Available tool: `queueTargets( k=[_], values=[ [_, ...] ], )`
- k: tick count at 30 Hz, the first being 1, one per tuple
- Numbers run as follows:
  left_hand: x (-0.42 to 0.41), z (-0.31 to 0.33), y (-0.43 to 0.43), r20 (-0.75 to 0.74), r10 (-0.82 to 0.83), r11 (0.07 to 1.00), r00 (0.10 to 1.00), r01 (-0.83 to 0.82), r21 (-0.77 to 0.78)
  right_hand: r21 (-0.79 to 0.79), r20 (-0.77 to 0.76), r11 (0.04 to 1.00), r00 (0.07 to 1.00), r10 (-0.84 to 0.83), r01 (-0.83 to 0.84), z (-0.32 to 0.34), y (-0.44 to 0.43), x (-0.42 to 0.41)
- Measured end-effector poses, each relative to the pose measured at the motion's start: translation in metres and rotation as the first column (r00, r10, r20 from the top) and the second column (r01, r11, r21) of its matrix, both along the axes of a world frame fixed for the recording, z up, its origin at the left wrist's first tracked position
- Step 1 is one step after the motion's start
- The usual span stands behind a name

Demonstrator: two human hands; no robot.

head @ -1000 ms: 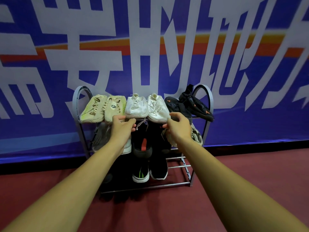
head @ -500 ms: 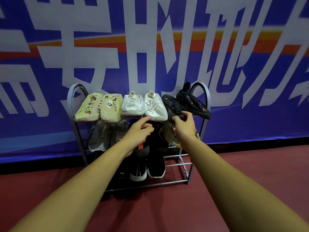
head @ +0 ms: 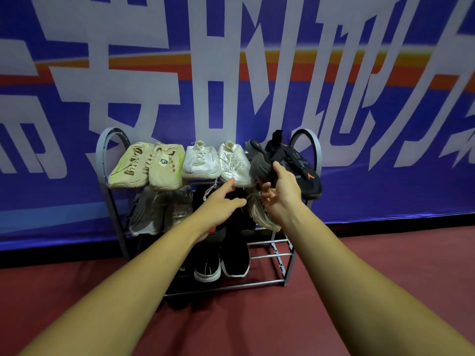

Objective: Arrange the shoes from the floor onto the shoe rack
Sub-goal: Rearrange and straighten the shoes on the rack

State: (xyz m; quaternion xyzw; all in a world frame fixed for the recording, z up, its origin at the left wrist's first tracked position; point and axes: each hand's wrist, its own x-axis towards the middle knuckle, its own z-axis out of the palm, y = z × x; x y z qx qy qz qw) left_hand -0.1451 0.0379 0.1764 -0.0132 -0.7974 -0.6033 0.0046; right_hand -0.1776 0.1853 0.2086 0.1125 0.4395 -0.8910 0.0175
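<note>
A grey metal shoe rack (head: 313,147) stands against the wall. Its top shelf holds a beige pair (head: 146,165), a white pair (head: 216,160) and a black pair with orange marks (head: 300,163). My right hand (head: 280,188) grips the toe of the left black shoe (head: 259,160), thumb on top, and that shoe is tipped up. My left hand (head: 221,201) reaches forward with straight fingers, its fingertip touching the front edge of the right white shoe (head: 234,163). The middle shelf has grey shoes (head: 162,209); the lowest has dark shoes (head: 221,263).
A large blue banner (head: 257,86) with white characters covers the wall behind the rack. The floor (head: 257,317) is dark red. The right part of the lowest shelf (head: 270,255) shows bare bars.
Both hands moved right along the top shelf. My right hand went from the white shoe to the black shoe, gripped it and tipped it up. My left hand opened toward the white pair.
</note>
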Motion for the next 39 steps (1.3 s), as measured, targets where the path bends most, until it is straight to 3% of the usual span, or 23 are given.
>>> queueTargets(
  k=[9, 17, 26, 36, 39],
  values=[
    [0.010, 0.021, -0.016, -0.026, 0.120, 0.955, 0.992, -0.109, 0.277, 0.099, 0.014, 0.991, 0.995, 0.094, -0.095, 0.001, -0.017, 0.012],
    [0.021, 0.019, -0.022, -0.005, 0.118, 0.967, 0.993, -0.114, 0.226, 0.186, -0.034, 0.981, 0.998, 0.058, -0.051, -0.003, -0.002, 0.001],
    [0.025, 0.024, -0.020, -0.007, 0.109, 0.965, 0.994, -0.104, 0.240, 0.253, -0.168, 0.963, 0.976, 0.137, -0.091, 0.003, -0.010, 0.003],
    [0.023, 0.036, -0.023, 0.028, 0.095, 0.876, 0.995, -0.097, 0.473, 0.095, -0.160, 0.970, 0.958, 0.238, -0.226, 0.000, -0.005, 0.010],
    [0.025, 0.046, -0.026, 0.033, 0.166, 0.758, 0.986, -0.149, 0.635, 0.074, -0.153, 0.979, 0.967, 0.202, -0.192, 0.003, -0.003, 0.011]
  ],
)
